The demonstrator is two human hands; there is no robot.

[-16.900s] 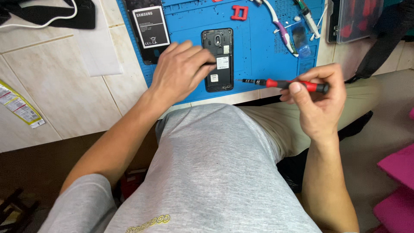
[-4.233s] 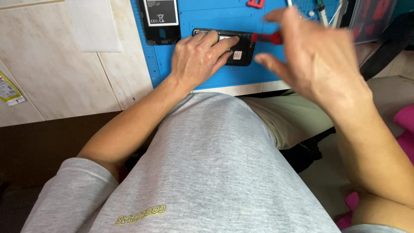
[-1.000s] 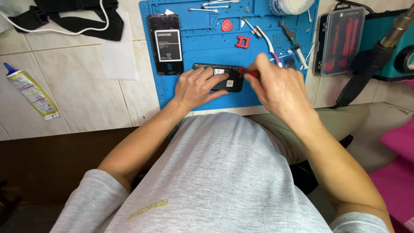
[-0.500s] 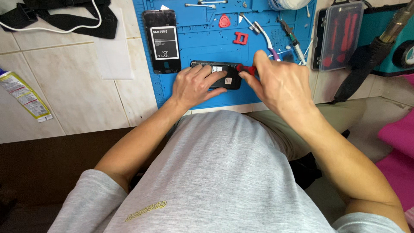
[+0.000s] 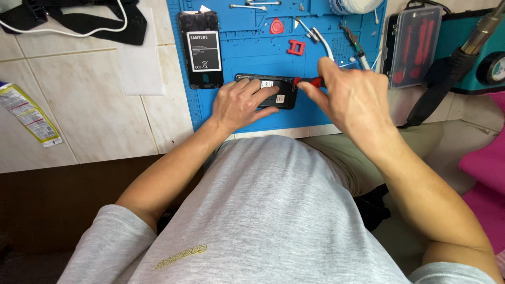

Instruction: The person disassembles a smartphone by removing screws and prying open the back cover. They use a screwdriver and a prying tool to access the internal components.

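bench [image 5: 94, 121] tiled, blue mat [image 5: 252, 47] on top | phone [image 5: 281, 92] opened, back cover off, lying near mat's front edge | battery [image 5: 201, 50] out, set beside | left hand [image 5: 242, 102] flat, pinning phone | right hand [image 5: 350, 97] grip closed on red screwdriver [image 5: 310, 81], tip at phone's edge — screws apparently not all out

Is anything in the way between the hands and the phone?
Nothing visible. The left hand lies flat on the phone, and the right hand holds a red screwdriver whose tip already meets the phone's right end.
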